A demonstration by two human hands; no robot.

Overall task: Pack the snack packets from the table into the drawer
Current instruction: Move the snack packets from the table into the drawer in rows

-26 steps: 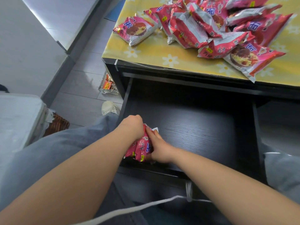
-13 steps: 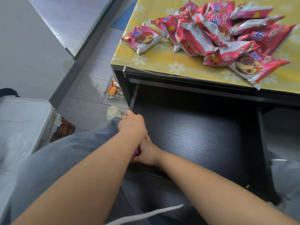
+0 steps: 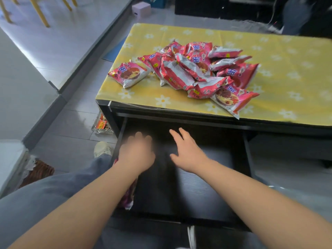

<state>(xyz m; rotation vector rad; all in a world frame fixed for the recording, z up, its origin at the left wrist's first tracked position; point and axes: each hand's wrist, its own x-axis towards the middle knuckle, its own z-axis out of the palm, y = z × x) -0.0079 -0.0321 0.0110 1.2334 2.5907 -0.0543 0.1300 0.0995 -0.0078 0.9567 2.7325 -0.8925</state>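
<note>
A heap of red and pink snack packets (image 3: 201, 69) lies on the yellow flowered tablecloth (image 3: 287, 72), with one packet (image 3: 128, 73) apart at the left. Below the table's front edge, the black drawer (image 3: 197, 191) stands pulled out. A packet (image 3: 128, 196) rests against the drawer's left wall, mostly hidden under my left forearm. My left hand (image 3: 137, 152) is blurred, empty, with fingers spread, above the drawer's back left. Beside it, my right hand (image 3: 186, 150) is open with fingers apart and holds nothing.
My grey-trousered legs and a shoe (image 3: 102, 149) are at the drawer's left. A glass dish (image 3: 102, 124) with small wrappers sits on the floor by the table leg. A wicker basket (image 3: 37, 172) is at the left. Dark furniture (image 3: 224, 7) stands beyond the table.
Both hands have let go of the packet at the drawer's left wall and lifted forward toward the table. The view has tilted up, showing more of the table.
</note>
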